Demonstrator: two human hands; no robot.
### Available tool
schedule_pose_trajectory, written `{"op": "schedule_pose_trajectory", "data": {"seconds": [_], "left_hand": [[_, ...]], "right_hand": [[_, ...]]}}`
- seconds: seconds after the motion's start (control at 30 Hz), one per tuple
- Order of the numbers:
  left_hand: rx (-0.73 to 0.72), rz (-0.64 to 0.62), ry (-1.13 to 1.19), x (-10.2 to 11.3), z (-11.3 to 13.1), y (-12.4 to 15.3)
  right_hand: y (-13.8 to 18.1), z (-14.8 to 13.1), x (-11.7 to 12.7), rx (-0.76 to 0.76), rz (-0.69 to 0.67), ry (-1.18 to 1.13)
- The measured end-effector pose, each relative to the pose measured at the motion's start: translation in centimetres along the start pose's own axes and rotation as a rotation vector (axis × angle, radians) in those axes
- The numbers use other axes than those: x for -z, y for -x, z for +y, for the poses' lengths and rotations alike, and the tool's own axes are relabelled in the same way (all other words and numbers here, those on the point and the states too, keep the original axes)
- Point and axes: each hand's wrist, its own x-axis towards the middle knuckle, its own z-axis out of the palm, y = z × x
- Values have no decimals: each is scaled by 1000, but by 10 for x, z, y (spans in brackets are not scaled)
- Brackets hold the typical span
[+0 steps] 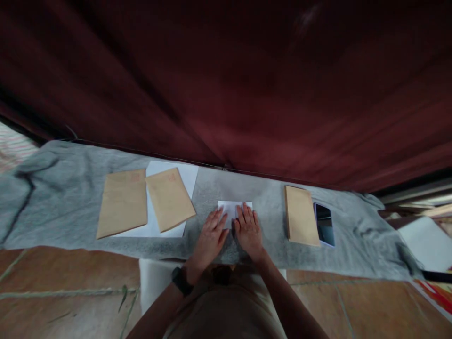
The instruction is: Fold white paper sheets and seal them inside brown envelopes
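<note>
Your left hand (pixel 211 233) and right hand (pixel 249 231) lie flat, outstretched, on the paper (pixel 230 213), hiding its near corners from view.

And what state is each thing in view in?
Left hand: open, palm down on the small paper
Right hand: open, palm down on it too
Small paper: flat, partly covered; folds unclear
Left envelope: flat, partly on the white sheet
Second envelope: flat, tilted on the sheet
White sheet: flat, partly covered
Brown stack: lying flat
Phone: screen up
Grey cloth: spread, ends rumpled
</note>
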Motion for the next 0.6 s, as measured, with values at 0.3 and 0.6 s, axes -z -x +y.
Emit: {"op": "schedule_pose_trajectory", "data": {"seconds": [0.3, 0.6], "left_hand": [[-32, -78, -127, -8, 13, 3], [-4, -39, -90, -11, 13, 6]], "right_hand": [[-59, 22, 23, -116, -200, -117], [-99, 40, 41, -163, -427, -184]]}}
